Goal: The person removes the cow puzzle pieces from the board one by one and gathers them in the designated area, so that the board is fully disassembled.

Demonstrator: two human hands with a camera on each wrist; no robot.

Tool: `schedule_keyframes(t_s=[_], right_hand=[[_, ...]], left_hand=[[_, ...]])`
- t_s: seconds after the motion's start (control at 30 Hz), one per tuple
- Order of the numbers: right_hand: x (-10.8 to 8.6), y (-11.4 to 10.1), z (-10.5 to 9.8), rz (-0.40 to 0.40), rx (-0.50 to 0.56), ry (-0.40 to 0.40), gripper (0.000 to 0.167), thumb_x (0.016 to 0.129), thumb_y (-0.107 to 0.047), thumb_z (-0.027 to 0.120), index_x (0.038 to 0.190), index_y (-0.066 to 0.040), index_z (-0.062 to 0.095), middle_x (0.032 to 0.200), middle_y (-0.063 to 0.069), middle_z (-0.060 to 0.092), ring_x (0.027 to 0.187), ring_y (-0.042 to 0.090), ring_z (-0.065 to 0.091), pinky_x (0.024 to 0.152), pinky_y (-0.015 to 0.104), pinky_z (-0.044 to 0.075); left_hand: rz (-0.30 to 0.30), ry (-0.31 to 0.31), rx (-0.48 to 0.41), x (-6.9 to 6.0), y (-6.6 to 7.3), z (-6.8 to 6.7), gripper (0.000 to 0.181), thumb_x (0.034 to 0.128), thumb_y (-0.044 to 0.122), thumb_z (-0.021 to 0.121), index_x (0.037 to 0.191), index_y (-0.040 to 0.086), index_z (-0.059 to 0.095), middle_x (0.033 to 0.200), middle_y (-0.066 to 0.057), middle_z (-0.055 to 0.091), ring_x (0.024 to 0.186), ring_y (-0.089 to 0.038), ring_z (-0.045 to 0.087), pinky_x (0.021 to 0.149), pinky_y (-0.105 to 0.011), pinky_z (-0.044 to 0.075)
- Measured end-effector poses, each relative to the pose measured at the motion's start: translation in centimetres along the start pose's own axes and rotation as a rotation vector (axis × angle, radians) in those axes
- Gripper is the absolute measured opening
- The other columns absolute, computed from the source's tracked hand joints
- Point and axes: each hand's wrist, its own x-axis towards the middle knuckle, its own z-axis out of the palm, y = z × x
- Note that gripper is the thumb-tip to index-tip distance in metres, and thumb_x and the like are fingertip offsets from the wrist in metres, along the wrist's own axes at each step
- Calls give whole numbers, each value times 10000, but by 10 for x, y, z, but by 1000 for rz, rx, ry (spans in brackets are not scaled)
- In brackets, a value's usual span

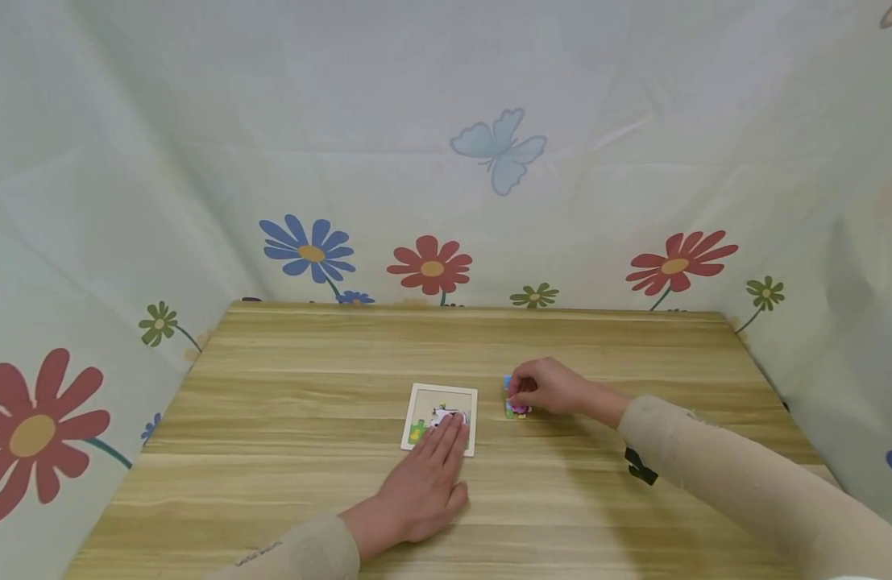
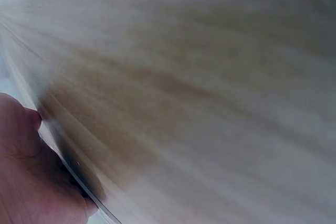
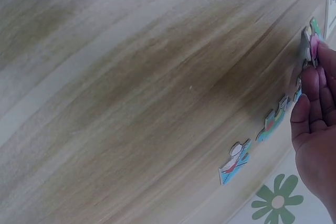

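A flat puzzle board (image 1: 446,387) with a white rim lies on the table; a cow picture and some green show on its lower part. My left hand (image 1: 422,487) rests on the board's lower right, fingers straight, hiding part of the picture. To the board's right, my right hand (image 1: 550,387) pinches a pink and green puzzle piece (image 3: 314,48) between thumb and fingers, close to the tabletop. Beyond that hand in the right wrist view lie loose puzzle pieces: a green and blue one (image 3: 272,121) and a white, red and blue one (image 3: 234,162). Another is partly hidden by the fingers.
The wood-grain table (image 1: 308,362) carries the board and pieces. Behind it and at both sides hangs a pale cloth (image 1: 358,161) printed with flowers and a butterfly. A black object (image 1: 640,466) shows under the right sleeve (image 1: 699,451).
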Motion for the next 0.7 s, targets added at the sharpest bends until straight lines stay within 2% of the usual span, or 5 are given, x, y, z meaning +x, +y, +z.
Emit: schedule_keyframes(t_s=[0.43,0.7], right_hand=[[-1,1,4,-30,-101,51,84,819,-176,745,814,-155,664,758,-96,630,671,31,568,628,227,496],[-8,-3,1,4,-85,2,210,774,-268,788,870,-124,668,814,-16,626,723,122,584,647,252,505]], left_hand=[[-2,-2,-19,-1,0,0,670,967,331,375,1474,-66,187,1537,-235,138,1411,-347,140,1118,-446,218],[-6,-21,-24,-1,0,0,668,970,327,363,1478,-63,170,1541,-234,117,1414,-346,123,1122,-449,200]])
